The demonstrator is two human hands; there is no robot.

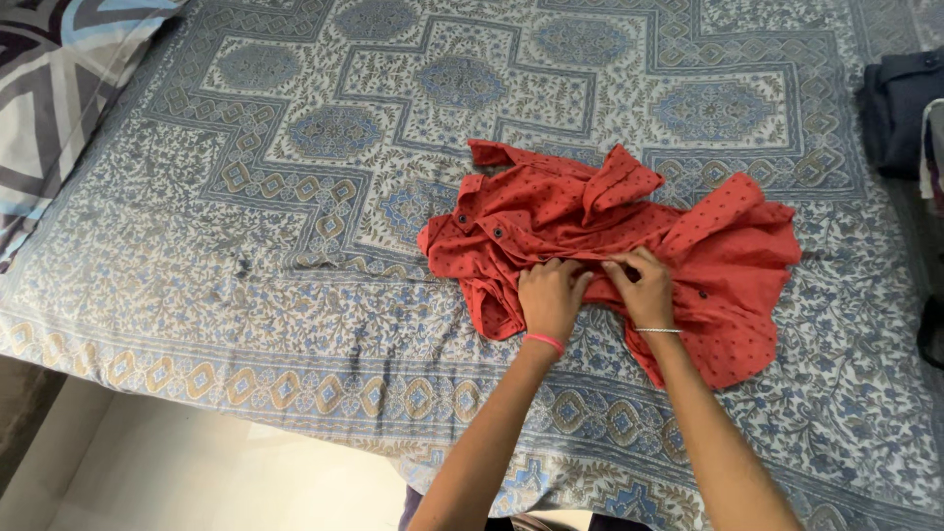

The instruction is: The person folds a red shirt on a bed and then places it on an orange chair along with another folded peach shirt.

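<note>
Red dotted shirt (600, 241) crumpled on patterned bedspread (246, 246), near front edge of bed. Risk, judged: loose bunched cloth could slide or crease worse if tugged unevenly; button placket could twist. Left hand (551, 295) fingers curled, pressing on fabric. Right hand (644, 287) pinching fold at shirt middle. Dark clothes (900, 108) well apart, far right.

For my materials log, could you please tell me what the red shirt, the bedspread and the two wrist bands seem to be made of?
Red shirt: thin woven cloth, probably cotton, matte; it crumples in soft folds.
Bedspread: printed woven fabric, matte, lying flat with a slight wrinkle.
Left-wrist band: pink, possibly thread or rubber; too small to tell.
Right-wrist bangle: thin and pale, likely metal.
</note>
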